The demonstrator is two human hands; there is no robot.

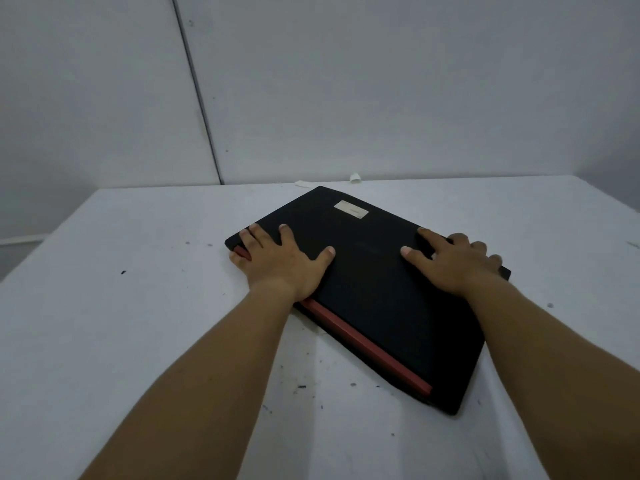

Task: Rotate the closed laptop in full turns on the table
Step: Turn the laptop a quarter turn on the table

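Note:
A closed black laptop lies flat on the white table, turned at an angle with one corner pointing toward the wall. A red hinge strip runs along its near-left edge, and a pale sticker sits near its far corner. My left hand rests spread on the lid at the left corner, its outer fingers wrapped over the edge. My right hand lies spread on the lid at the right edge, fingers curling over that side. Both hands press on the laptop.
A grey wall stands right behind the table's far edge. Two small white scraps lie by that edge. Dark specks dot the tabletop in front of the laptop. The table's left edge drops off at the far left.

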